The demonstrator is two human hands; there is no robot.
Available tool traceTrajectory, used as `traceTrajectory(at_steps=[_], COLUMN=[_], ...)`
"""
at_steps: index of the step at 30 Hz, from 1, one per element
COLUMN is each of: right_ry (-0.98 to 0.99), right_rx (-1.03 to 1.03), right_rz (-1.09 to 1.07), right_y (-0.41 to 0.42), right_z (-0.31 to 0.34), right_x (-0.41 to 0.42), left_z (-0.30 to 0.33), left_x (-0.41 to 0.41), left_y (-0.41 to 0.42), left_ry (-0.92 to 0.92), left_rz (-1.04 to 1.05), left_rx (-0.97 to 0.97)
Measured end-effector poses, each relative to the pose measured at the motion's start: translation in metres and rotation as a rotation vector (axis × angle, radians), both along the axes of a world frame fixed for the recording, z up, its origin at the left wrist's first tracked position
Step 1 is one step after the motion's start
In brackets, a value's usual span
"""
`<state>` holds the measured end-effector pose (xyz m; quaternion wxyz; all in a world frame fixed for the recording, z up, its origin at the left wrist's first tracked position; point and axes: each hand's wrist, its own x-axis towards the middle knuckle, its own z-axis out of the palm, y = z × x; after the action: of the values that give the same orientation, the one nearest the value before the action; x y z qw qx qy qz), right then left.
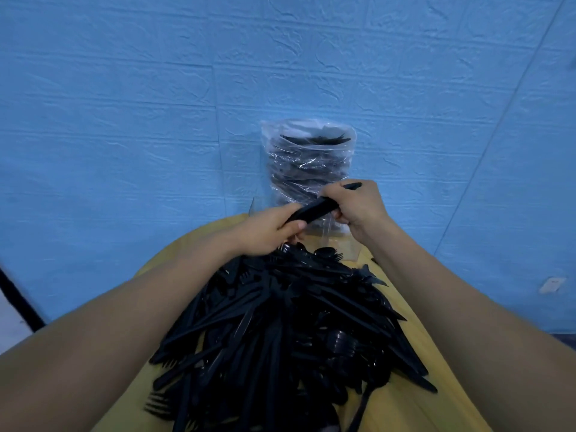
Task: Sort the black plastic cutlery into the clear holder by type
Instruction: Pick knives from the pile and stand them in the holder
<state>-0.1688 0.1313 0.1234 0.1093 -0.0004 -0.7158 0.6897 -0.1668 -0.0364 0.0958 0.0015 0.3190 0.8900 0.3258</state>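
Counter point(402, 294), yellow and smooth, is seen set against a wall point(156, 104) covered in pale blue embossed brick-pattern panels. A small white fitting point(552, 284) is seen low on that wall at the right; no writing can be read anywhere. A big loose heap of black plastic cutlery point(286, 325), forks, knives and spoons tangled together, is spread across the counter's middle. Beyond it, against the wall, the clear holder point(338, 227) is partly hidden by the hands, and a crinkled clear plastic bag point(308, 160) full of more black pieces is stood up behind. A bundle of black utensils point(314, 210) is gripped at both ends: the left hand point(268, 232) is clenched around its near end, the right hand point(358, 207) has its fingers curled over the far end, just before the holder.
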Motion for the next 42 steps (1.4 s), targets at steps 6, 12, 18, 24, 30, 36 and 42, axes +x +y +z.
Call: traceTrajectory(at_steps=[6, 12, 18, 24, 30, 36, 42], right_ry=[-0.001, -0.027, 0.023, -0.018, -0.147, -0.01, 0.018], right_rx=[-0.017, -0.005, 0.289, 0.585, 0.613, 0.542, 0.566], right_rz=[-0.131, -0.297, -0.246, -0.104, -0.044, -0.123, -0.132], right_y=[-0.005, -0.004, -0.038, -0.069, -0.062, -0.041, -0.008], right_z=[0.003, -0.009, -0.03, -0.046, -0.039, -0.029, -0.036], right_x=[-0.057, -0.102, -0.119, -0.123, -0.118, -0.085, -0.015], left_z=[0.003, -0.034, -0.063, -0.061, -0.06, -0.051, -0.038], left_x=[-0.055, -0.081, -0.085, -0.083, -0.076, -0.049, 0.014], left_y=[-0.011, -0.046, -0.053, -0.052, -0.053, -0.05, -0.031], left_ry=[0.223, 0.238, 0.175, 0.258, 0.221, 0.153, 0.175], left_rz=[0.146, 0.482, 0.525, 0.52, 0.52, 0.541, 0.538], left_rx=[0.007, 0.141, 0.189, 0.175, 0.132, 0.064, 0.065])
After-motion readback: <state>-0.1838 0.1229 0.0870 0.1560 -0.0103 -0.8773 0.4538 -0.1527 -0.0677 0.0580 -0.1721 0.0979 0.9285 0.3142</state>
